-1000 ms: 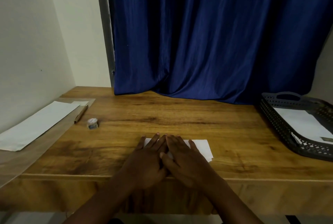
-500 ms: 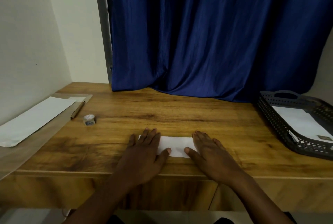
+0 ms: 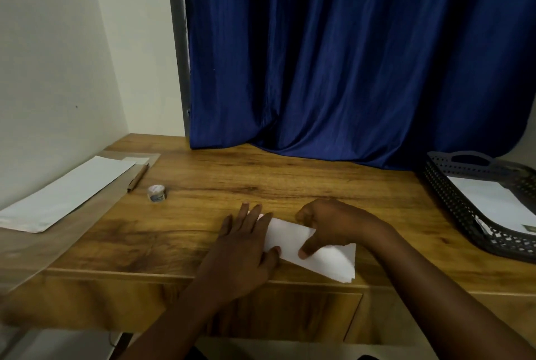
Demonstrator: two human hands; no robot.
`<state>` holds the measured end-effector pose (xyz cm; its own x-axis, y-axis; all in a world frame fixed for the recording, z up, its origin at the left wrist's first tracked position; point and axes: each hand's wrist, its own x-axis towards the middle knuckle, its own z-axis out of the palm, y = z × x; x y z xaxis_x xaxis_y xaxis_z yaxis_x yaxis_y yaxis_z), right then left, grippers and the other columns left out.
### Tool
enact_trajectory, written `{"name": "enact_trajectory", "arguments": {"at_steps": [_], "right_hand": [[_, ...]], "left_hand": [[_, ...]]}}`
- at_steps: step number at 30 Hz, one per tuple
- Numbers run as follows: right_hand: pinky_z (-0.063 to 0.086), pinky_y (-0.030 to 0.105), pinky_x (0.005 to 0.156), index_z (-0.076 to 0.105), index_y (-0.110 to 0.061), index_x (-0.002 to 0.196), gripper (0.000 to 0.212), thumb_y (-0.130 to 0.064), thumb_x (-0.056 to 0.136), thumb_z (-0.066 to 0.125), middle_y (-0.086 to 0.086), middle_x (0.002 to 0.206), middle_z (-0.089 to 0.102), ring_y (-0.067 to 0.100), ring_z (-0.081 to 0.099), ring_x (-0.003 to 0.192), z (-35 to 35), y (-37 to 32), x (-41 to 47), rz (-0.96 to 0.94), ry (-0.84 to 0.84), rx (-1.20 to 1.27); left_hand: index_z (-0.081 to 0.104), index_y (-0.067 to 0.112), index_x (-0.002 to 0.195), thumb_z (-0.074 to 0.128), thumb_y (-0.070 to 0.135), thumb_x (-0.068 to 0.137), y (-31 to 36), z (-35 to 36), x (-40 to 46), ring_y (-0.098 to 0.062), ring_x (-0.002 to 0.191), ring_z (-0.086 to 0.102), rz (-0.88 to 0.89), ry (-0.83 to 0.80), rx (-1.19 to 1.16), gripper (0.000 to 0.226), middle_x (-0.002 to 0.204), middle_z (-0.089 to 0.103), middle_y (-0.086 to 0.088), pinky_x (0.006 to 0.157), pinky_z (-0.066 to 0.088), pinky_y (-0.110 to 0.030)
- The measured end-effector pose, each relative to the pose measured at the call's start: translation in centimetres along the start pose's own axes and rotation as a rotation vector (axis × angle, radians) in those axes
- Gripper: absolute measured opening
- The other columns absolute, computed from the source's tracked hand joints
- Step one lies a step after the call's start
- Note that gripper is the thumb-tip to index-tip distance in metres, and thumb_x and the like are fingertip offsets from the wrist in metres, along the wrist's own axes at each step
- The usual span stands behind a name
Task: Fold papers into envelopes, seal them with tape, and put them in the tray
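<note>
My left hand (image 3: pixel 243 246) lies flat, fingers straight, pressing the left end of the folded white paper strip (image 3: pixel 311 249) on the wooden counter (image 3: pixel 290 182) nr the front edge. My right hand (image 3: pixel 333 223) is curled, thumb & fingers pinching the paper's middle. Dark perforated plastic tray (image 3: pixel 452 200) sits far right w/ white sheets (image 3: pixel 490 200) inside.

A deep blue curtain (image 3: pixel 348 55) fills the upper centre and right of the frame, its hem bunched on a wooden desk (image 3: pixel 261 180). A pale wall (image 3: pixel 58 55) covers the upper left, meeting a grey vertical frame (image 3: pixel 177 40). Light is dim.
</note>
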<state>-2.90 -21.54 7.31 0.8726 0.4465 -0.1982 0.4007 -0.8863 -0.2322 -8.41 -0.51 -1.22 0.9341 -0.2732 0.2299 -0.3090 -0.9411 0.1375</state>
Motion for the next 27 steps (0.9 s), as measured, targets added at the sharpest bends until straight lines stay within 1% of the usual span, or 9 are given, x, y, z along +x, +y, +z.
{"name": "enact_trajectory", "arguments": {"at_steps": [3, 6, 9, 12, 17, 19, 22, 25, 27], "right_hand": [[0.060, 0.044, 0.082, 0.073, -0.029, 0.102, 0.048, -0.058, 0.065, 0.081, -0.008, 0.098, 0.073, 0.011, 0.068, 0.088, -0.3, 0.2, 0.8, -0.040, -0.068, 0.096], [0.055, 0.038, 0.072, 0.074, -0.014, 0.097, 0.056, -0.065, 0.075, 0.067, 0.007, 0.094, 0.075, 0.026, 0.072, 0.087, -0.1, 0.5, 0.8, -0.065, -0.076, 0.278], [0.056, 0.039, 0.078, 0.073, -0.005, 0.099, 0.039, -0.042, 0.092, 0.066, 0.012, 0.098, 0.076, 0.031, 0.072, 0.093, 0.2, 1.4, 0.6, -0.018, -0.093, 0.447], [0.057, 0.046, 0.089, 0.074, -0.008, 0.103, 0.027, -0.033, 0.093, 0.068, 0.007, 0.100, 0.077, 0.027, 0.073, 0.094, 0.5, 1.9, -0.3, -0.003, -0.083, 0.550], [0.060, 0.041, 0.086, 0.069, -0.018, 0.112, 0.019, -0.026, 0.096, 0.063, 0.000, 0.102, 0.077, 0.021, 0.074, 0.093, 3.1, 1.8, -1.8, 0.041, 0.163, 0.983], [0.060, 0.036, 0.077, 0.065, -0.025, 0.108, 0.013, -0.021, 0.097, 0.060, -0.003, 0.099, 0.076, 0.020, 0.074, 0.089, 4.2, 1.2, -1.8, 0.092, 0.287, 1.118], [0.053, 0.025, 0.062, 0.059, -0.031, 0.104, 0.016, -0.016, 0.098, 0.057, -0.010, 0.100, 0.069, 0.013, 0.069, 0.084, 4.9, 0.8, -1.3, 0.148, 0.479, 1.148], [0.051, 0.025, 0.063, 0.057, -0.025, 0.119, 0.024, -0.022, 0.096, 0.062, -0.010, 0.104, 0.068, 0.013, 0.069, 0.086, 5.5, 0.9, -1.1, 0.144, 0.535, 1.083], [0.049, 0.021, 0.060, 0.056, -0.026, 0.123, 0.031, -0.028, 0.094, 0.066, -0.015, 0.100, 0.067, 0.008, 0.069, 0.082, 5.7, 0.9, -1.3, 0.143, 0.544, 1.024]], "left_hand": [[0.002, 0.027, 0.161, 0.015, 0.070, 0.086, 0.0, 0.0, 0.0, -0.022, 0.155, -0.017, -0.035, 0.050, -0.036, 0.088, 0.170, -0.007, -0.001, 0.127, 0.001, -0.049], [-0.005, 0.026, 0.160, 0.019, 0.072, 0.086, -0.2, 0.2, 0.0, -0.021, 0.154, -0.020, -0.072, 0.098, -0.076, 0.091, 0.169, -0.015, 0.000, 0.127, 0.001, -0.048], [-0.009, 0.027, 0.160, 0.031, 0.070, 0.091, -0.2, 0.5, 0.0, -0.022, 0.155, -0.017, -0.097, 0.157, -0.111, 0.091, 0.169, -0.015, 0.000, 0.126, 0.001, -0.047], [-0.009, 0.028, 0.159, 0.043, 0.065, 0.094, -0.1, 0.4, 0.0, -0.023, 0.156, -0.013, -0.124, 0.192, -0.153, 0.091, 0.169, -0.010, -0.001, 0.125, 0.001, -0.047], [-0.006, 0.025, 0.160, 0.042, 0.058, 0.098, 0.3, 0.2, 0.1, -0.021, 0.157, -0.004, -0.180, 0.156, -0.168, 0.085, 0.170, -0.001, -0.001, 0.127, 0.006, -0.047], [-0.001, 0.025, 0.160, 0.040, 0.060, 0.098, 0.3, 0.2, 0.1, -0.020, 0.156, 0.006, -0.184, 0.132, -0.160, 0.082, 0.169, 0.009, 0.000, 0.127, 0.009, -0.047], [0.009, 0.027, 0.160, 0.035, 0.062, 0.099, 0.1, 0.1, 0.0, -0.021, 0.155, 0.012, -0.173, 0.096, -0.127, 0.076, 0.167, 0.021, 0.000, 0.127, 0.007, -0.046], [0.020, 0.032, 0.158, 0.042, 0.062, 0.097, -0.2, -0.4, 0.0, -0.019, 0.155, 0.011, -0.146, 0.065, -0.168, 0.071, 0.166, 0.025, 0.004, 0.127, 0.008, -0.047], [0.029, 0.037, 0.154, 0.053, 0.060, 0.095, -0.5, -1.3, 0.0, -0.019, 0.152, 0.019, -0.154, 0.022, -0.307, 0.068, 0.161, 0.033, 0.009, 0.125, 0.017, -0.047]]}}
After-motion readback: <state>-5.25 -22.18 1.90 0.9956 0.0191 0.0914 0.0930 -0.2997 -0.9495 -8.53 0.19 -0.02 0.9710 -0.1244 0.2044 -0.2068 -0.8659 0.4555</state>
